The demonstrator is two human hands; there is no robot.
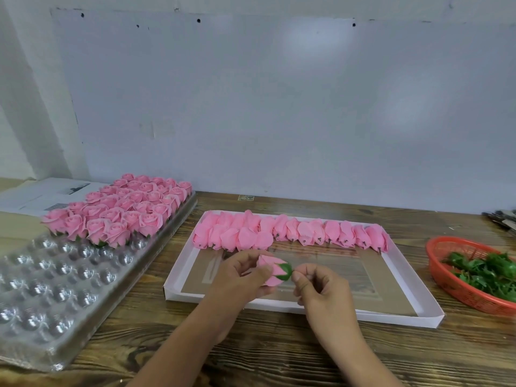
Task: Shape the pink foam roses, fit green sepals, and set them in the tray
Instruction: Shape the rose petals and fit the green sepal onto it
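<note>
The left hand (243,275) holds a pink rose bud (270,270) over the white box (307,308). The right hand (321,286) pinches the green sepal (286,270) on its tip. The box's near half is bare, with the clear tray (55,289) left and red basket (458,275) right.

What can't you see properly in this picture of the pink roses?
Head view only:
- The rose in the left hand: its far side is hidden by the fingers.
- The sepal: whether it is fully seated is hidden by the right hand.
- The orange basket of green sepals: cut off by the right edge.
- The clear tray: cut off by the left edge.
- Dark items at far right: too small, cut off.
</note>
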